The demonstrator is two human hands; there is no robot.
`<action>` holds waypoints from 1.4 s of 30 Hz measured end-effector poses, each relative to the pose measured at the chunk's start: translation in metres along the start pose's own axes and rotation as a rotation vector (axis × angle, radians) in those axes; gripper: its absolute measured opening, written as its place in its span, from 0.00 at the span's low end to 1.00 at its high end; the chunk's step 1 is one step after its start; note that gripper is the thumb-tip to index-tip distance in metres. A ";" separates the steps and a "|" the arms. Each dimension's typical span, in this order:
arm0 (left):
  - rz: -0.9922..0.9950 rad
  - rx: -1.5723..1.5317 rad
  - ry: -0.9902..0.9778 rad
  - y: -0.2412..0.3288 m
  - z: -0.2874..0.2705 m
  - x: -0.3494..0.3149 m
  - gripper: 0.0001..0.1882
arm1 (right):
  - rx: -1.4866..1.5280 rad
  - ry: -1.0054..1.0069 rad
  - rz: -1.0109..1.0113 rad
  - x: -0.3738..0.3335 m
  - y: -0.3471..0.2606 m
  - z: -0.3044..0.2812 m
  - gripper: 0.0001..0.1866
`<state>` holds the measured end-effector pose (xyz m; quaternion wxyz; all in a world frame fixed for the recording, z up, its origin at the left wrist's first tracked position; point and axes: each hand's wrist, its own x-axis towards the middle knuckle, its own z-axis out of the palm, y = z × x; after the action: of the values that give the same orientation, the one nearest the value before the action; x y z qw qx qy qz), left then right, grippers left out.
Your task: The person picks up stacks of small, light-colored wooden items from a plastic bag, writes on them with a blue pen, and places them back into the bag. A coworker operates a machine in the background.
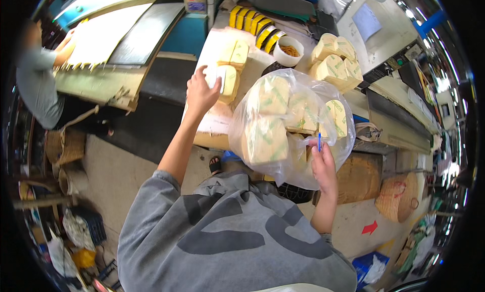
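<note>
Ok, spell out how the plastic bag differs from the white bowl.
The plastic bag is see-through; the white bowl is opaque. The bag looks much larger than the bowl. The bag holds pale stacks, the bowl small orange-brown pieces. Both hold things.

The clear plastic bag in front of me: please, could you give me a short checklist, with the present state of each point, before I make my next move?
1. Clear plastic bag is loaded: ok, several cream stacks show inside.
2. Right hand is free: not ok, it holds a blue pen at the bag's right side.
3. Left hand is by the near cream stack on the table: ok, fingers spread beside it.
4. Left hand touches that stack: cannot tell.
5. White bowl is upright: ok, brownish contents inside.
6. Bag is sealed: cannot tell.
</note>
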<state>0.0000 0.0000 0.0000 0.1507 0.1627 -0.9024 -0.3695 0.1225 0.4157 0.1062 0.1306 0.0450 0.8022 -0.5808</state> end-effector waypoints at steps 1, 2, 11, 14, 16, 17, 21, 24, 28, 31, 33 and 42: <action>-0.005 0.045 -0.005 0.026 0.012 0.010 0.52 | -0.001 0.048 -0.037 -0.011 -0.003 0.000 0.14; 0.000 0.098 -0.017 0.052 0.026 0.017 0.52 | 0.084 0.086 -0.039 -0.007 -0.005 0.031 0.13; -0.265 0.397 -0.315 0.080 0.052 0.141 0.77 | 0.067 0.165 -0.102 -0.024 -0.072 0.077 0.12; -0.253 0.439 -0.390 0.080 0.060 0.145 0.69 | -0.007 0.205 -0.093 -0.029 -0.072 0.063 0.12; -0.222 0.392 -0.343 0.072 0.071 0.150 0.67 | -0.050 0.234 -0.095 -0.030 -0.055 0.039 0.12; -0.212 0.365 -0.312 0.072 0.066 0.150 0.66 | -0.024 0.243 -0.086 -0.030 -0.059 0.032 0.11; -0.254 0.255 -0.284 0.059 0.054 0.149 0.64 | -0.022 0.200 -0.107 -0.013 -0.066 0.001 0.11; -0.276 0.139 -0.276 0.058 0.043 0.151 0.63 | -0.023 0.169 -0.152 -0.002 -0.066 -0.011 0.12; -0.328 0.016 -0.239 0.043 0.031 0.162 0.64 | -0.014 0.135 -0.173 0.012 -0.060 -0.021 0.12; -0.341 -0.270 -0.136 0.000 0.041 0.181 0.65 | -0.020 0.103 -0.133 0.019 -0.061 -0.021 0.12; -0.311 -0.597 -0.039 -0.026 0.046 0.188 0.66 | -0.063 0.038 -0.121 0.031 -0.041 -0.036 0.12; -0.254 -1.314 -0.153 0.008 0.005 0.158 0.38 | -0.222 -0.058 -0.175 0.038 -0.046 -0.033 0.13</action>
<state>-0.1459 -0.0555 0.0267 0.1093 0.1156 -0.4721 -0.8671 0.0701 0.4286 0.1482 0.1066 -0.0567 0.8582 -0.4989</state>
